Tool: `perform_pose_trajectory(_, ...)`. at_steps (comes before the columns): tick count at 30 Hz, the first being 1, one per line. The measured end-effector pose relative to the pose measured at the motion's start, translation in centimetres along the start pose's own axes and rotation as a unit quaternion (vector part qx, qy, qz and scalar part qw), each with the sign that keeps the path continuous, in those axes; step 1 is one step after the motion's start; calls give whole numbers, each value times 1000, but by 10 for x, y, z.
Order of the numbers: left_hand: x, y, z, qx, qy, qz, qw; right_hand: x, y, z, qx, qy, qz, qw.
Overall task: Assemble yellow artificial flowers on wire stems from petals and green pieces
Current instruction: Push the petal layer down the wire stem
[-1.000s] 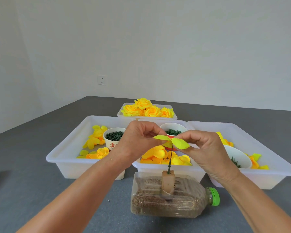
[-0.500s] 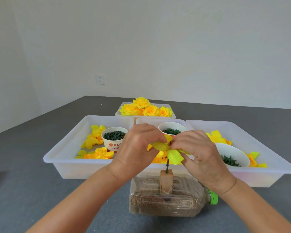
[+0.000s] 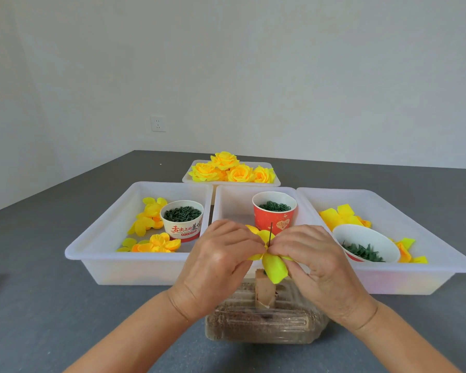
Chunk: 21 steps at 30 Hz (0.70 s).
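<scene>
Pinching the yellow petal piece (image 3: 273, 266) from both sides, the left hand (image 3: 223, 262) and right hand (image 3: 314, 261) seat it on the wire stem (image 3: 271, 230), probably to keep it level. The stem stands in a block on a weighted bottle (image 3: 264, 325), freeing both hands. Supply trays (image 3: 135, 267) sit within reach on a grey counter (image 3: 38, 305) against plain white walls.

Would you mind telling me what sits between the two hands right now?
In the head view, the yellow petal piece threaded on the dark wire stem sits between the left hand and right hand; both pinch it.
</scene>
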<state>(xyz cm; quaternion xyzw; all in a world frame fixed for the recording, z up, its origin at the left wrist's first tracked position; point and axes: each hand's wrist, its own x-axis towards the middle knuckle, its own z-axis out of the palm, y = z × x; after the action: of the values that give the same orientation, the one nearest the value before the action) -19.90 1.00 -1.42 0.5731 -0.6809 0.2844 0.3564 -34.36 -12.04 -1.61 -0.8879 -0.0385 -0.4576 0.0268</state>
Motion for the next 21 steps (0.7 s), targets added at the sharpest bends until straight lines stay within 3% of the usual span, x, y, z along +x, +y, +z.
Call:
perform_pose_trajectory(11, -8, 8, 10, 40, 42, 30, 998, -11, -1, 5, -11, 17, 4, 1000)
perform_pose_trajectory(21, -15, 4, 16, 84, 70, 72, 991, -18, -12, 15, -71, 78, 4, 994)
